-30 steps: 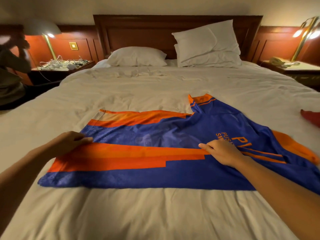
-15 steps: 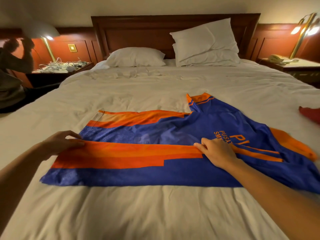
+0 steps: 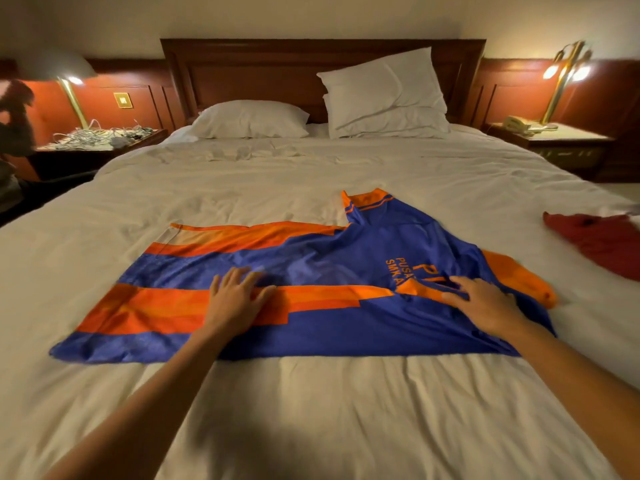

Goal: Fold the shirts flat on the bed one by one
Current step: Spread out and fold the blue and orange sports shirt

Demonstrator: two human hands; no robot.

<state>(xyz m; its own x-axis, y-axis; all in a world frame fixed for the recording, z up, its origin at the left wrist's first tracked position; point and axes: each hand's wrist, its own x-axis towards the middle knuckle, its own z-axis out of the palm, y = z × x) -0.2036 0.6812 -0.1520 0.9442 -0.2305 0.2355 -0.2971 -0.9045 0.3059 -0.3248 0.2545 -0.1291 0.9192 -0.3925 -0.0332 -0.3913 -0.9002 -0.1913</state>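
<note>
A blue and orange shirt [image 3: 311, 258] is spread flat across the middle of the bed [image 3: 311, 417], on the white cover, with its hem laid towards the left and its orange collar [image 3: 367, 199] turned towards the headboard [image 3: 242, 71]. Orange lettering is printed near its right end, partly hidden. An orange sleeve [image 3: 519, 278] is seen lying at the shirt's right edge.

The left hand [image 3: 235, 303] is laid palm down on the shirt at the upper edge of the lower orange band, its fingers [image 3: 242, 277] spread wide and straight; nothing is gripped. The right hand [image 3: 485, 306] is pressed flat on the shirt just below the lettering, its fingers [image 3: 464, 282] stretched out towards the left and slightly blurred; no cloth is pinched there either.

A red garment [image 3: 599, 240] is left crumpled on the bed at the far right, well apart from the shirt. Two white pillows [image 3: 384, 95] are stacked against the headboard on the right, and a single pillow [image 3: 249, 119] is laid flat on the left.

A lit lamp [image 3: 69, 81] and a tangle of white cables [image 3: 97, 135] are carried by the left bedside counter [image 3: 149, 137]. A second lit lamp [image 3: 568, 64] and a telephone [image 3: 516, 124] are set on the right bedside counter [image 3: 575, 140]. A blurred figure [image 3: 15, 126] is cut off by the left edge
</note>
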